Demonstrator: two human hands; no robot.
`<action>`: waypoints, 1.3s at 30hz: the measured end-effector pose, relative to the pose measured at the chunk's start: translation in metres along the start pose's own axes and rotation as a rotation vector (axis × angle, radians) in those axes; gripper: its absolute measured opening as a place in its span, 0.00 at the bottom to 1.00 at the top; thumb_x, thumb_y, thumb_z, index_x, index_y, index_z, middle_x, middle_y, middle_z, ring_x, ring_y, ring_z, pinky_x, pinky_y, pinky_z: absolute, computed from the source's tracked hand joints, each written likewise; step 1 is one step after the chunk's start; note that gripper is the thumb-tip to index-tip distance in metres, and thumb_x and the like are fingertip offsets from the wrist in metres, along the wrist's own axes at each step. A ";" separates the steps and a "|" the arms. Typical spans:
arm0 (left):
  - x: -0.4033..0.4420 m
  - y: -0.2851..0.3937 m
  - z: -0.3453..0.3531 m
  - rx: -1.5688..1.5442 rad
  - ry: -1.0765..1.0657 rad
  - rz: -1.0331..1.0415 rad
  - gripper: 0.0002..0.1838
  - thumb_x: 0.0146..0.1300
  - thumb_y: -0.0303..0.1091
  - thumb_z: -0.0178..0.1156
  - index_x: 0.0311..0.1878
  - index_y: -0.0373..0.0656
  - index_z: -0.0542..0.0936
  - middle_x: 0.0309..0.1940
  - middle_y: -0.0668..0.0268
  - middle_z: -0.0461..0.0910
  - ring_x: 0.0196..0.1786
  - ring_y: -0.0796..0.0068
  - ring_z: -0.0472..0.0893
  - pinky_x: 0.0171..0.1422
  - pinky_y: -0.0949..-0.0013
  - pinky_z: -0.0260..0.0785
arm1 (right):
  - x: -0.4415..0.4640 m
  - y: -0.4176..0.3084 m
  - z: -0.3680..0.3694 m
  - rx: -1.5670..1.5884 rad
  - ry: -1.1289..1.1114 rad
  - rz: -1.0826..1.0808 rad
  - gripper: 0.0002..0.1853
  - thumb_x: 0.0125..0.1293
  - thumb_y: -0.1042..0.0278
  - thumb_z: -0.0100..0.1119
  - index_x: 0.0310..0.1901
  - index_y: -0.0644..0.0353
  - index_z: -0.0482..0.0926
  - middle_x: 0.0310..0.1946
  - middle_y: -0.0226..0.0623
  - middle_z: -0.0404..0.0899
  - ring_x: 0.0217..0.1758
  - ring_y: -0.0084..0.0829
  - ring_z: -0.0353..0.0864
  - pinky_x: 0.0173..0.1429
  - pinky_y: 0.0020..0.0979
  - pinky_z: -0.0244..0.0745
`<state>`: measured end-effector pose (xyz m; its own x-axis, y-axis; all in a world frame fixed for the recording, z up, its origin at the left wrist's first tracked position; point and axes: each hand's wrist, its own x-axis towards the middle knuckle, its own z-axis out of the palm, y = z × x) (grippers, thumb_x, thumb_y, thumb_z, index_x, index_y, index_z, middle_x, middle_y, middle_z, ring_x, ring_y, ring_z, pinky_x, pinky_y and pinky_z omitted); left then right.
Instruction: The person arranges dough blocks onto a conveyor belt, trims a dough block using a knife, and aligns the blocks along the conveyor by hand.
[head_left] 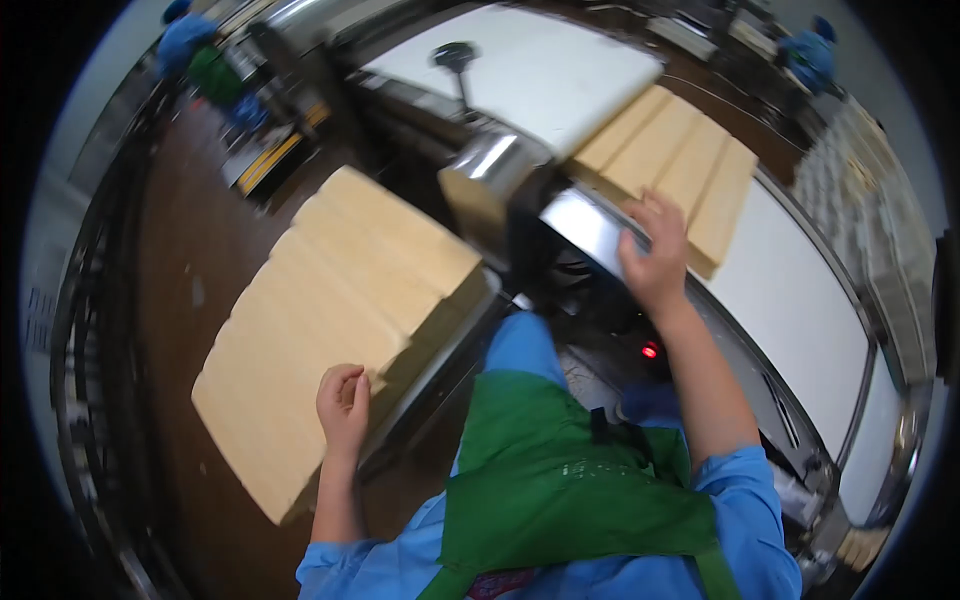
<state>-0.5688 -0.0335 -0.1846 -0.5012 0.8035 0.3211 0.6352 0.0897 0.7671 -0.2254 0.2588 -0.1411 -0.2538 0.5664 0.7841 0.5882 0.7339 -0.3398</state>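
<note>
My left hand (pixel 343 408) is in front of the near edge of a large stack of pale yellow slabs (pixel 315 305). Its fingers are curled in loosely and nothing shows in them; whether it touches the stack I cannot tell. My right hand (pixel 657 248) is over the metal edge of a conveyor, its thumb and fingers apart and nothing in its grasp. Just beyond its fingertips, several long pale yellow slabs (pixel 672 150) lie side by side on the white belt (pixel 790 295). What the slabs are made of is not plain.
A shiny metal housing (pixel 495 165) stands between the stack and the conveyor. Behind it are a dark knob on a post (pixel 456 62) and another white surface (pixel 535 65). A red light (pixel 650 350) glows below the belt. Two people work in the far background.
</note>
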 end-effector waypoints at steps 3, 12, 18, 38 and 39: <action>-0.034 -0.014 -0.045 0.321 0.122 0.014 0.09 0.57 0.23 0.65 0.41 0.36 0.79 0.43 0.56 0.80 0.47 0.57 0.79 0.54 0.61 0.71 | -0.004 -0.094 0.038 0.419 -0.290 -0.320 0.16 0.46 0.77 0.66 0.41 0.58 0.82 0.46 0.42 0.80 0.52 0.43 0.78 0.58 0.41 0.72; -0.194 -0.084 -0.181 0.650 0.518 -0.603 0.43 0.49 0.32 0.74 0.69 0.38 0.64 0.66 0.51 0.65 0.67 0.52 0.68 0.72 0.56 0.60 | -0.063 -0.219 0.144 0.525 -0.774 -0.745 0.28 0.52 0.68 0.66 0.56 0.60 0.72 0.60 0.44 0.70 0.68 0.43 0.66 0.72 0.44 0.60; -0.211 -0.108 -0.179 0.323 0.450 -0.524 0.58 0.35 0.30 0.82 0.72 0.38 0.59 0.68 0.54 0.65 0.69 0.59 0.67 0.74 0.61 0.60 | -0.085 -0.234 0.175 0.287 -0.631 -0.997 0.26 0.60 0.69 0.53 0.63 0.60 0.70 0.64 0.43 0.69 0.70 0.39 0.66 0.75 0.44 0.57; -0.169 -0.169 -0.258 -0.196 0.359 -0.660 0.32 0.64 0.25 0.61 0.71 0.32 0.62 0.63 0.56 0.73 0.65 0.68 0.73 0.71 0.65 0.62 | -0.139 -0.306 0.184 0.655 -0.988 0.116 0.46 0.56 0.58 0.70 0.70 0.71 0.55 0.63 0.60 0.66 0.69 0.53 0.64 0.72 0.44 0.61; -0.171 -0.166 -0.256 -0.156 0.363 -0.674 0.32 0.63 0.24 0.61 0.70 0.32 0.63 0.62 0.56 0.74 0.64 0.68 0.74 0.69 0.65 0.63 | -0.141 -0.307 0.180 0.675 -0.993 0.148 0.45 0.57 0.58 0.69 0.69 0.70 0.56 0.62 0.59 0.68 0.67 0.54 0.66 0.72 0.44 0.60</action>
<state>-0.7387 -0.3367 -0.2250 -0.9275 0.3600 -0.1012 0.0489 0.3849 0.9216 -0.5079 0.0213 -0.2410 -0.8714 0.4849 0.0750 0.2171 0.5181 -0.8273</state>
